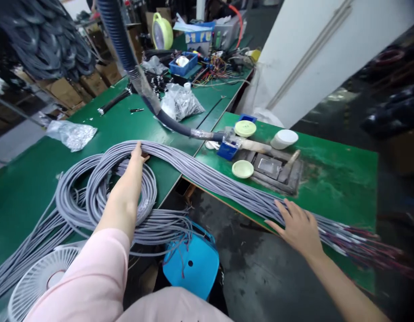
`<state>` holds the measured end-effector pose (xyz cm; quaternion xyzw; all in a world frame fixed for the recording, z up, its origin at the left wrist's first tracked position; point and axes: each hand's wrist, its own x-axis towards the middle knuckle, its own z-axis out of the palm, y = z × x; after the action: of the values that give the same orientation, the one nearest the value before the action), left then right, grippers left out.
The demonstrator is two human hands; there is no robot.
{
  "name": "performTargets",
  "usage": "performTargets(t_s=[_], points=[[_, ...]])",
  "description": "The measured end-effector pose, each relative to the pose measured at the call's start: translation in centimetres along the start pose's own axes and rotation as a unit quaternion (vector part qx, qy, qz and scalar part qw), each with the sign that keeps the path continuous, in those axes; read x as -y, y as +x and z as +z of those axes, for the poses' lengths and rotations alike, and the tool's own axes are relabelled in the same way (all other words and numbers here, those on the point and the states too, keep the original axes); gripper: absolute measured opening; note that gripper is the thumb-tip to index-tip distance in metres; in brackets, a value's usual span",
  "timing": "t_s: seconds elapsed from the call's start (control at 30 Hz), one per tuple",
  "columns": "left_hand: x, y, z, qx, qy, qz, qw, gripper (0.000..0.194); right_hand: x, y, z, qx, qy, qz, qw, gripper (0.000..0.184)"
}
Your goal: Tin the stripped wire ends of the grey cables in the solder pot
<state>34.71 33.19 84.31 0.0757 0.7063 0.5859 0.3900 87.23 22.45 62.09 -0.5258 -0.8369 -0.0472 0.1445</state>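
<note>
A thick bundle of grey cables [223, 181] runs from a coil on the left bench across to the right bench. Its far right end fans out into thin reddish and dark wires [371, 246]. My left hand [137, 155] is closed round the upper edge of the grey cable coil [96, 197], some of its fingers hidden. Resting on the bundle near its wire end is my right hand [299, 226], with the fingers spread and not wrapped round it. More looped grey cables [163, 226] lie beneath and beside the coil.
A ribbed hose [149, 98] hangs over the green benches, ending near a dark tray [270, 167] and small round containers [243, 169]. A blue stool [196, 264] stands in the gap below. A white fan [42, 281] is at lower left; plastic bags [182, 103] lie behind.
</note>
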Motion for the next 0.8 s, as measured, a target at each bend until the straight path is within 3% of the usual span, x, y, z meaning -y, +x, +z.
performTargets(t_s=[0.13,0.23,0.33,0.43,0.53,0.6,0.67,0.73,0.8], points=[[1.3,-4.7,-3.2,0.019,0.046,-0.004,0.999,0.051,-2.3,1.6,-0.1,0.031,0.006,-0.07,0.997,0.06],[0.9,-10.3,-6.4,0.146,0.111,0.069,0.981,0.043,-3.4,2.8,-0.1,0.053,0.012,-0.105,0.993,0.054],[0.2,-16.1,-10.2,0.226,0.196,0.197,0.934,0.043,-3.3,2.0,-0.7,0.041,0.01,-0.059,0.997,0.054],[1.8,-20.5,-14.1,0.233,0.214,0.218,0.923,0.043,-3.0,-1.5,-2.3,0.014,-0.005,0.012,1.0,0.055],[7.2,-23.3,-18.0,0.269,0.241,0.101,0.927,0.043,-3.2,-5.6,-4.8,-0.015,-0.037,0.045,0.998,0.058],[12.9,-24.8,-20.6,0.272,0.286,0.005,0.919,0.046,-3.3,-7.3,-6.1,-0.028,-0.028,0.041,0.998,0.06],[19.2,-26.6,-22.6,0.24,0.402,-0.055,0.882,0.05,-2.9,-7.9,-6.7,-0.043,0.015,0.024,0.999,0.059],[25.3,-28.5,-23.5,0.209,0.448,-0.08,0.866,0.056,-1.9,-8.0,-6.5,-0.063,0.087,0.0,0.994,0.052],[30.2,-29.9,-23.1,0.167,0.481,-0.087,0.856,0.062,-0.7,-8.7,-6.0,-0.043,0.189,-0.042,0.98,0.039]])
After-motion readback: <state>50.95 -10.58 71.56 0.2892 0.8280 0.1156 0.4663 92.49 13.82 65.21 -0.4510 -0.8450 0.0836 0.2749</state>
